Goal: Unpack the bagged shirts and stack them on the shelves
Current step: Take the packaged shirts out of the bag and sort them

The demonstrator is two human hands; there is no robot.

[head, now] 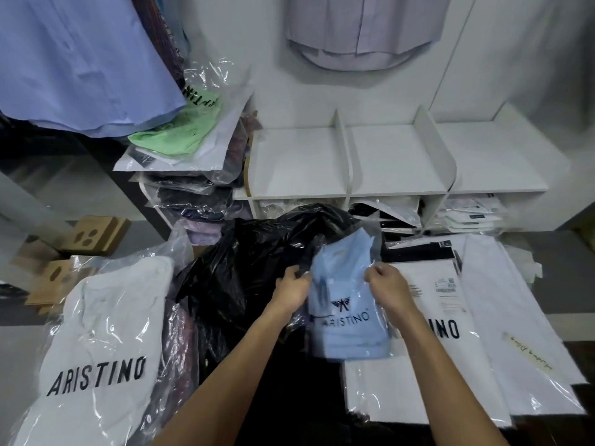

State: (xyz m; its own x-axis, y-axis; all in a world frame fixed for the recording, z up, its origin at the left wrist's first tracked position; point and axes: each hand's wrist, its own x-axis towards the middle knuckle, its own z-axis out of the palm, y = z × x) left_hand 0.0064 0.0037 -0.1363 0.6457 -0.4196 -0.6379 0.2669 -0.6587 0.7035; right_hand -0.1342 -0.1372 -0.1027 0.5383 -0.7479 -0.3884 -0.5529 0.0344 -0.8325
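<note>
A light blue folded shirt in a clear bag (347,320) printed ARISTINO is held in front of me, half out of a big black plastic sack (244,265). My left hand (291,289) grips the bag's left edge together with a fold of the black sack. My right hand (386,286) pinches the bag's right edge near its top. The white shelf unit (299,162) stands behind, its top compartments bare; the lower cubbies hold bagged shirts (463,217).
A white bagged shirt (103,342) lies at the left. White and black bagged shirts (457,317) lie flat at the right. A stack of bagged shirts topped by a green one (180,133) stands left of the shelves. Shirts hang above. Cardboard pieces (87,236) lie on the floor.
</note>
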